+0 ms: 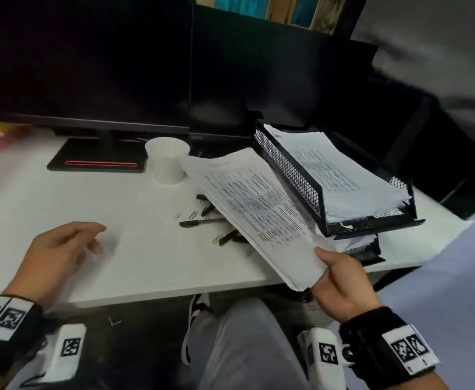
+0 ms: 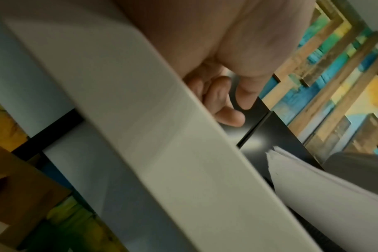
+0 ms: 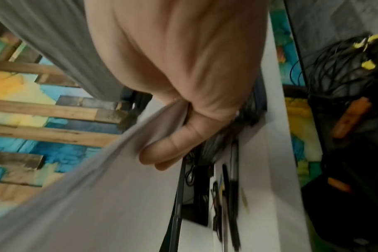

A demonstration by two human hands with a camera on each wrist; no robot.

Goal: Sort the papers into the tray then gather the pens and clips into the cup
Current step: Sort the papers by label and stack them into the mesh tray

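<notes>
Right hand (image 1: 340,280) pinches near corner of paper stack (image 1: 254,212), held tilted above worktop (image 1: 62,192) beside mesh tray (image 1: 315,190); tray already holds papers. Left hand (image 1: 59,254) empty, fingers (image 2: 224,109) loosely curled. Pens (image 1: 199,222), clips (image 1: 193,214) near white cup (image 1: 167,160).

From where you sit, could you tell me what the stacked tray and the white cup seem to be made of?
Tray: looks like black-coated metal mesh, since its side wall shows a fine open grid inside a solid frame. Cup: matte white, probably plastic or paper; its plain, slightly tapered wall has no gloss, and the blur leaves it open.
</notes>
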